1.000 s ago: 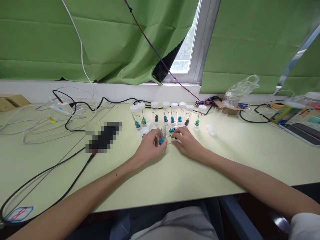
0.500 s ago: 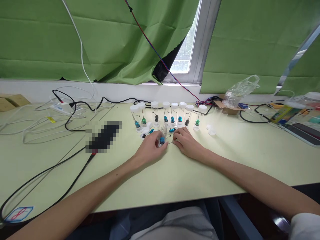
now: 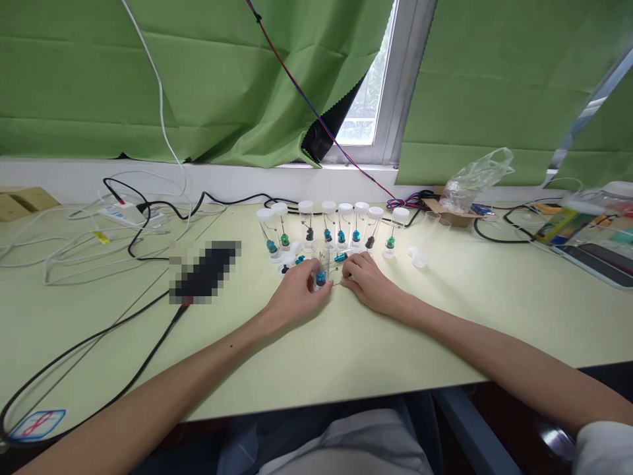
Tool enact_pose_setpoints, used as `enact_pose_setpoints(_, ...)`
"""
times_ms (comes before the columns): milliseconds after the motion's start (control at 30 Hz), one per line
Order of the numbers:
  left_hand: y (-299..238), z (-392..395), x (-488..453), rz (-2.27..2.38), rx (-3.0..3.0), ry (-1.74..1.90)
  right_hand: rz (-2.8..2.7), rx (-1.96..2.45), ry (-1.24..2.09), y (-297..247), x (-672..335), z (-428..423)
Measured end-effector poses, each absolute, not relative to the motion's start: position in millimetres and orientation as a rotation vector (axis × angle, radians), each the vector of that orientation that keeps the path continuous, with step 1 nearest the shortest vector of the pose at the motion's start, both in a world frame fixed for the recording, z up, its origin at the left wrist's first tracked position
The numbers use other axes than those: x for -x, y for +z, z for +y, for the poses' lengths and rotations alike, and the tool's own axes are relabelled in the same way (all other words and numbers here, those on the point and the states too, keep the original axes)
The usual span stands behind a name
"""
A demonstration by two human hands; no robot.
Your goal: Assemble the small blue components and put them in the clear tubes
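Observation:
My left hand (image 3: 295, 291) is closed round the lower part of a clear open-topped tube (image 3: 324, 256) standing upright on the table. A blue piece (image 3: 321, 278) sits low inside it. Just to the right, my right hand (image 3: 370, 285) rests on the table with its fingertips pinched on a thin wire-like piece (image 3: 337, 284), whose kind is too small to tell. Beyond the hands lie a loose blue piece (image 3: 341, 257) and a small black piece (image 3: 285, 269). Behind stands a row of white-capped clear tubes (image 3: 345, 218) holding blue, green and black pieces.
Two uncapped clear tubes (image 3: 431, 225) and white caps (image 3: 419, 257) stand to the right. Farther back is a cardboard box (image 3: 455, 218) with a plastic bag (image 3: 477, 178). Black cables (image 3: 148, 376), white cords and a blurred dark device (image 3: 205, 274) lie at left.

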State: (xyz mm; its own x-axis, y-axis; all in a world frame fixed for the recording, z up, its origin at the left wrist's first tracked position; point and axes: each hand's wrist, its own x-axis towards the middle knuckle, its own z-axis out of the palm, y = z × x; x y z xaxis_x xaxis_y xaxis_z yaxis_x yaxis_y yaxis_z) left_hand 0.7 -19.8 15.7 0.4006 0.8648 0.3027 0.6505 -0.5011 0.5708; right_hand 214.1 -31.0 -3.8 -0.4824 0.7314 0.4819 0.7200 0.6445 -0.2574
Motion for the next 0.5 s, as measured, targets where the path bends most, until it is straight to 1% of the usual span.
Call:
enact_pose_setpoints(233, 14.5, -20.7, -1.3, 1.301, -2.284, 0.856, -2.297, 1.108, 0.050, -1.7, -214.2, -31.9)
enact_pose_setpoints(500, 17.9, -21.6, -1.3, 1.352, -2.180, 1.009, -2.274, 1.084, 0.046, -2.5, -215.8, -32.6)
